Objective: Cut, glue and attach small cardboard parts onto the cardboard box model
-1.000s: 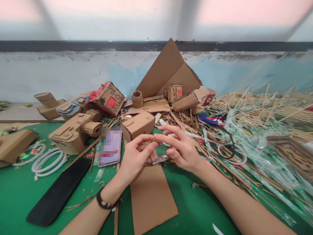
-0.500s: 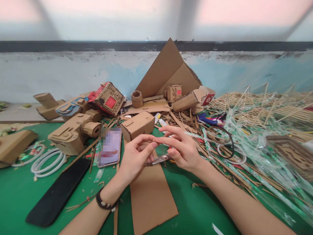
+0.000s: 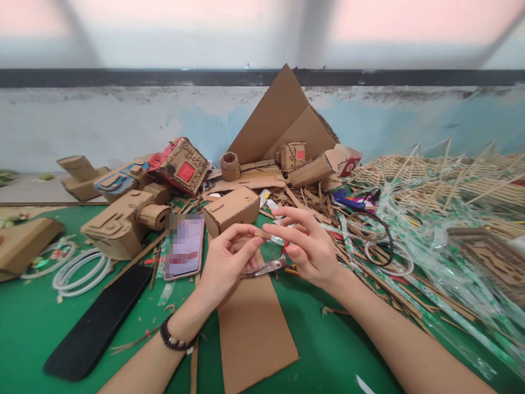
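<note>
My left hand (image 3: 229, 262) is closed in a pinch, with a small piece of cardboard (image 3: 262, 234) between thumb and forefinger. Fingers apart and holding nothing, my right hand (image 3: 311, 249) has its index fingertip close beside that piece; whether it touches, I cannot tell. Below both hands lies a pair of scissors (image 3: 267, 267), its handles partly hidden behind my right hand. A flat cardboard sheet (image 3: 256, 334) stretches toward me under the scissors. Just beyond my hands stands a small cardboard box (image 3: 232, 210) with a raised tab on top.
Left of my hands are a phone (image 3: 186, 246), a long black flat object (image 3: 98, 323) and a cardboard camera model (image 3: 117, 224). Cardboard scraps and glue bottles lie behind. On the right are plastic strips (image 3: 426, 257) and thin wooden sticks (image 3: 410, 169).
My right hand has shifted slightly right and down, its fingertips drawing back from my left thumb. More of the small cardboard piece shows now. My left hand has barely moved.
</note>
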### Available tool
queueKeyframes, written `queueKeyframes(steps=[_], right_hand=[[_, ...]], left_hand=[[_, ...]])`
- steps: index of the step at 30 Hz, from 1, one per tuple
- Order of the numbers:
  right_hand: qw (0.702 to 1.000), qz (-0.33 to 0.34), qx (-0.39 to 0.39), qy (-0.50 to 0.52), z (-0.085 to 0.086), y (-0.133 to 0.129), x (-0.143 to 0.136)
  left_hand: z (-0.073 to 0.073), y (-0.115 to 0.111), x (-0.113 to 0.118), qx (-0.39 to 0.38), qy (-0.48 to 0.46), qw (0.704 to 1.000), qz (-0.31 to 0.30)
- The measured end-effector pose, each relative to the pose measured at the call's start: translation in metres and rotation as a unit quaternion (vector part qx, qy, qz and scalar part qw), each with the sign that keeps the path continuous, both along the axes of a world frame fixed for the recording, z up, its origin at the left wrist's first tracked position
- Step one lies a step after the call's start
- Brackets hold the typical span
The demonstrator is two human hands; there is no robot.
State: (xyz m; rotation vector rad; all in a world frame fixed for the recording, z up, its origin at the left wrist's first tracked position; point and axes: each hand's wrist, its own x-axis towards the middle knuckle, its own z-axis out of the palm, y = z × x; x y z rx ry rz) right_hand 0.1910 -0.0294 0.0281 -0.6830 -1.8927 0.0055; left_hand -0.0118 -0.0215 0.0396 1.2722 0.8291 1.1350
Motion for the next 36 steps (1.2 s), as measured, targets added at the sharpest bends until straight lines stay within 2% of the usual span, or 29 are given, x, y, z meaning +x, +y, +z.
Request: queueKeyframes(steps=[17, 23, 29, 32, 36], right_hand=[[1.000, 0.009, -0.001, 0.028, -0.0007, 0.0008, -0.0001], [0.999, 0.016, -0.002, 0.035, -0.0005, -0.0008, -0.0010], [1.000, 0.015, -0.004, 0.005, -0.0017, 0.0010, 0.0005], [1.000, 0.005, -0.003, 0.013, -0.0017, 0.0010, 0.0009], [1.000, -0.003, -0.015, -0.025, -0.0012, 0.0003, 0.0012]], left_hand=[[0.0070, -0.0005, 0.0036, 0.001, -0.021, 0.999, 0.026], [0.0045, 0.0009, 0.0023, -0.004, -0.033, 0.999, 0.028], [0.0006, 0.0020, 0.0008, -0.023, -0.057, 0.998, 0.025], [0.0013, 0.0016, 0.0011, -0.030, -0.053, 0.998, 0.027], [0.0029, 0.0012, 0.0013, -0.031, -0.049, 0.998, 0.025]])
